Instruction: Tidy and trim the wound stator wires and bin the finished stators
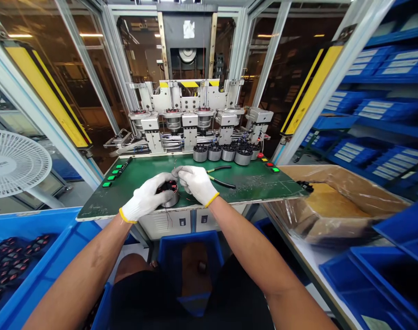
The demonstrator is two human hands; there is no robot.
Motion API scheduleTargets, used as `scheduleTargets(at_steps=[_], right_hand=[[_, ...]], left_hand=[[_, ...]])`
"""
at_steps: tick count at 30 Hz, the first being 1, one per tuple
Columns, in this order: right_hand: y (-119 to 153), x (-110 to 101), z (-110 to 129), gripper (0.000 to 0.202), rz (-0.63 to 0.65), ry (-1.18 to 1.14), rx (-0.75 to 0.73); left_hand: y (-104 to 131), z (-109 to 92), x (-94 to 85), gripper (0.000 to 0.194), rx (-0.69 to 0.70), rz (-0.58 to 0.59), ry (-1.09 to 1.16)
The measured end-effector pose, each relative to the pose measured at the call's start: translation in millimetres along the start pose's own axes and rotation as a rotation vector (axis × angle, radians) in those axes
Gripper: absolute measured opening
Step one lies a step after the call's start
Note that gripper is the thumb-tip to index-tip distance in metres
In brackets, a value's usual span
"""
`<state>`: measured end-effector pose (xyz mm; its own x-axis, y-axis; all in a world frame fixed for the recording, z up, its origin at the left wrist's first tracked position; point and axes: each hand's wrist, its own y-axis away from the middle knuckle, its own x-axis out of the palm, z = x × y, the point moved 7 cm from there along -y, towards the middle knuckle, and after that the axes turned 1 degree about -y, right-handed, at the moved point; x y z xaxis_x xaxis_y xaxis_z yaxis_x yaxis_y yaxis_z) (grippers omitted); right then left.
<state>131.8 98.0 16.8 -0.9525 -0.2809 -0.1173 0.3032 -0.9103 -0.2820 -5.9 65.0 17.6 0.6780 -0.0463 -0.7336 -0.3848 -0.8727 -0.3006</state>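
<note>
A motor stator (171, 198), a grey metal ring with black insulation and copper windings, stands at the front of the green worktop (150, 167). My left hand (145, 195), in a white glove with a yellow cuff, is closed around its left side. Above the stator's right edge, my right hand (195, 183), gloved alike, pinches a thin wire, faintly seen at its fingertips. Loose thin wires hang from the stator over the table's front edge. Just beyond my right hand lie cutting pliers (224, 184) with dark and green handles, their jaws partly hidden.
Several finished-looking stators (243, 156) stand at the worktop's back right, before a winding machine (190, 121). Green, red and yellow buttons line both sides. A blue bin (67, 229) of wound parts is at left, a fan (16, 162) behind it, a cardboard box (319, 220) at right.
</note>
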Motion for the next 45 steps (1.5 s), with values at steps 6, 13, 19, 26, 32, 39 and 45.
scheduleTargets(at_steps=[6,13,19,26,32,39,45], right_hand=[[51,-11,35,0.026,-0.084,0.995,-0.087],[71,26,24,0.022,0.258,0.845,-0.22],[72,32,32,0.023,0.21,0.937,-0.245],[64,11,63,0.032,0.06,1.015,-0.471],[64,12,16,0.032,0.094,1.447,-0.246],[56,15,14,0.021,0.09,1.446,-0.229],[49,17,10,0.024,0.091,1.479,-0.235]], left_hand=[[2,-7,2.4,0.041,-0.051,0.005,-0.01],[16,-33,-9.6,0.025,0.226,-0.135,-0.166],[25,-43,1.7,0.036,0.392,-0.009,-0.634],[26,-44,5.4,0.035,0.366,-0.065,-0.75],[24,-43,2.5,0.037,0.367,-0.08,-0.703],[37,-72,17.0,0.03,0.522,0.052,-0.978],[55,-64,24.3,0.032,0.543,0.144,-0.846]])
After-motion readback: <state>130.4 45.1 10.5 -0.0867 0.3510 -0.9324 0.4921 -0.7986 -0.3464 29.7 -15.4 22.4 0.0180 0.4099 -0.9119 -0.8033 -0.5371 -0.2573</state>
